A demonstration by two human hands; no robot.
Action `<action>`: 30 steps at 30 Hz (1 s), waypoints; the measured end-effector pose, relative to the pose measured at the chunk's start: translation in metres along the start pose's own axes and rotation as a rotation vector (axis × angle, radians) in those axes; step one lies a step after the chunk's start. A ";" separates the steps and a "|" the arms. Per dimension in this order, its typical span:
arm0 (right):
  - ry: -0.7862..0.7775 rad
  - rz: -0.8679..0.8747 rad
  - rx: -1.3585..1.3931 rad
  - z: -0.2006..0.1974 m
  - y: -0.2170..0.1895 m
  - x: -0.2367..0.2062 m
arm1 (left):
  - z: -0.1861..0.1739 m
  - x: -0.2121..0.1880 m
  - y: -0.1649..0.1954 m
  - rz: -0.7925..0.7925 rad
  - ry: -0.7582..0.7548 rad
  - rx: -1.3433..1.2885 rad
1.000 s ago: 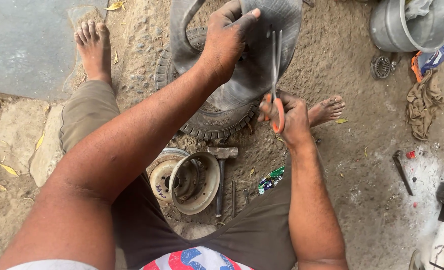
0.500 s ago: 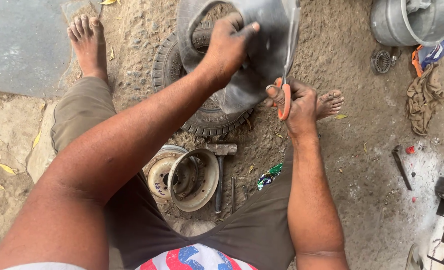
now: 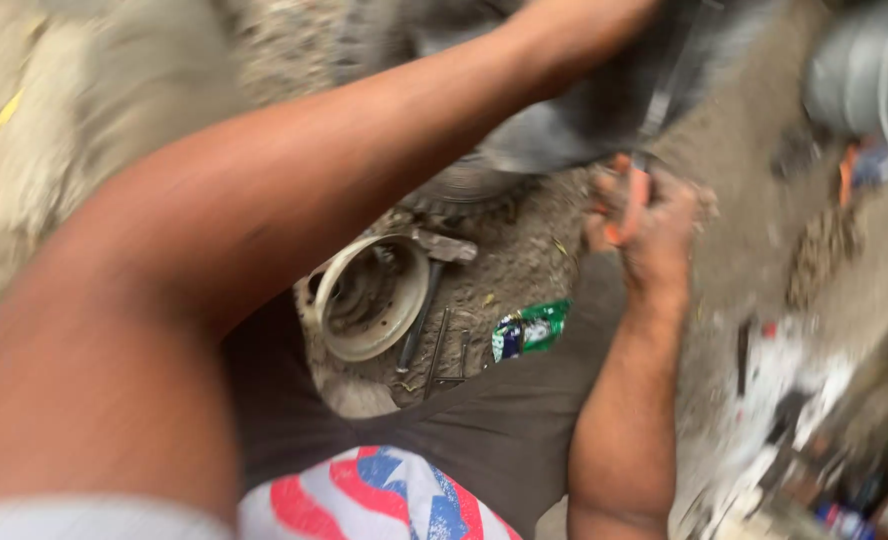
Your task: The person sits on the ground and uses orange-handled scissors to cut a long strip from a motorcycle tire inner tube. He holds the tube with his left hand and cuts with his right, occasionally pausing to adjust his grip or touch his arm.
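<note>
Head view, blurred, shows the right hand with its grip closed on orange-handled scissors, cutting the grey rubber inner tube at twelve o'clock; left hand's grip unseen, so steadying seems needed next.

The left hand is cut off by the top edge; motion blur smears the scissors above the right fingers.

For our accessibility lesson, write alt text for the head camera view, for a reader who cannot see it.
Blurred view down at a seated person whose right hand grips orange-handled scissors against a grey rubber inner tube; the left arm reaches out of frame. On the dirt ground lie a round metal wheel rim, a hammer and a green wrapper.
</note>
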State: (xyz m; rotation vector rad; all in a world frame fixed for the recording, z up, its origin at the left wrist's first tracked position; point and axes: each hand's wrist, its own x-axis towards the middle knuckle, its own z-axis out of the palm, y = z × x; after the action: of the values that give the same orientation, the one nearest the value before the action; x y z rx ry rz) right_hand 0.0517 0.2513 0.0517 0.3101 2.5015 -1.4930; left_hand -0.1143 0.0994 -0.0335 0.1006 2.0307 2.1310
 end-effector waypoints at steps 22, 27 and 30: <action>0.092 -0.094 0.064 0.006 -0.008 0.004 | -0.022 -0.068 0.052 -0.081 -0.068 -0.297; 0.031 -0.122 0.089 -0.001 -0.014 0.005 | -0.012 -0.077 0.046 -0.051 -0.084 -0.094; 0.039 -0.112 0.115 -0.005 -0.014 0.004 | -0.009 -0.077 0.045 -0.132 -0.127 -0.327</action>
State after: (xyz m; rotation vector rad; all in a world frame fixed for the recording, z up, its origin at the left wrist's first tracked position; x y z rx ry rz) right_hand 0.0433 0.2494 0.0647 0.2230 2.5059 -1.6930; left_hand -0.0445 0.0742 0.0171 0.0505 1.5525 2.2753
